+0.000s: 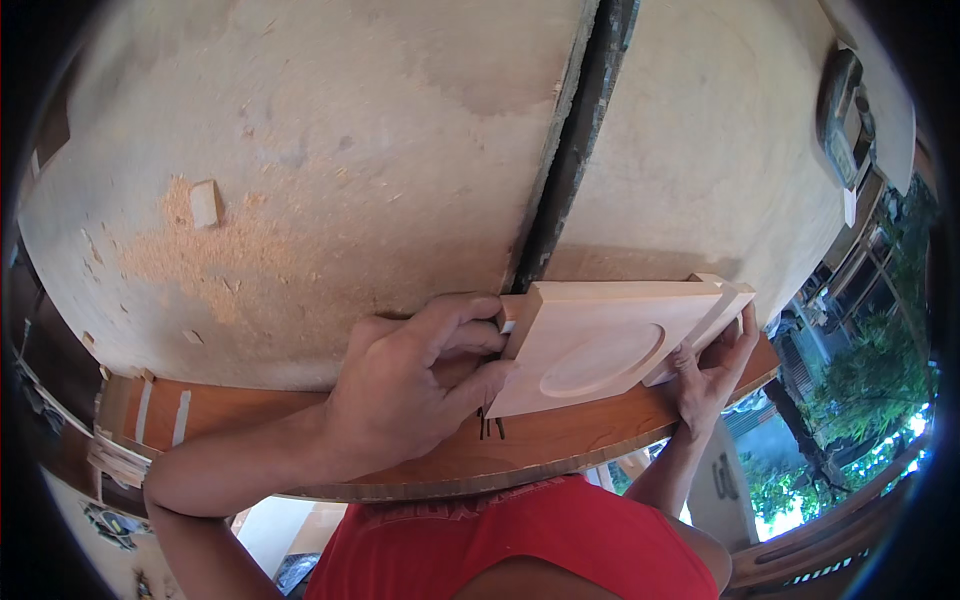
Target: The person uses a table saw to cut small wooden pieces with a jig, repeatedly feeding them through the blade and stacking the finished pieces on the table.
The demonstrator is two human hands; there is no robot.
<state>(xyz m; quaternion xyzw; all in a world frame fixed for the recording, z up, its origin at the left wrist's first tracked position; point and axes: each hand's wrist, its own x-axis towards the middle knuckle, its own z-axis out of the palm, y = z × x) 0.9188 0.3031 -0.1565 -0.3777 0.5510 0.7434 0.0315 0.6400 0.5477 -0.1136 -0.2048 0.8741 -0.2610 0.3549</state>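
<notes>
A pale wooden board (620, 310) with a round shallow recess stands tilted at the bench's near edge. My left hand (400, 385) closes on its left edge, the thumb on the face and the fingers curled by a small wood piece (512, 312) that sticks out there. Along the right side of the board runs a wooden strip (728, 305). There my right hand (715, 375) grips, with its thumb in front and fingers round the outer side. Whether the strips are joined to the board I cannot tell.
The wide worktop (400, 150) is split by a dark gap (575, 150). On its left side lie sawdust (190, 250) and a small wood block (206, 204). A brown wooden ledge (560, 440) runs along the near edge. A dark tool (842, 120) rests at the far right.
</notes>
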